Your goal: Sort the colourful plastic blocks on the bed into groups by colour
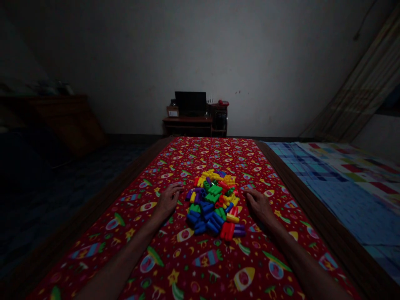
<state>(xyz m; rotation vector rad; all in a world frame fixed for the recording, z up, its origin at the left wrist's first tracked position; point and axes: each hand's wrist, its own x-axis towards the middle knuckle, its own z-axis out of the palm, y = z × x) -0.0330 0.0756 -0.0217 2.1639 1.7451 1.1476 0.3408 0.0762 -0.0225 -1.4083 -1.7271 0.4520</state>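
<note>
Plastic building blocks [214, 193] lie heaped on red rocket-print cloth [215, 156], between your left hand [169, 200] and right hand [258, 204], near both. Your hands rest palm down, fingers loosely spread, grasping nothing. Carton [173, 112] label is too small to read. Block axes vary; the near red block [227, 231] points toward you.

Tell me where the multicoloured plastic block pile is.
In the head view, the multicoloured plastic block pile lies mid-picture on the red rocket-print cloth, between the person's left hand and right hand.
</note>
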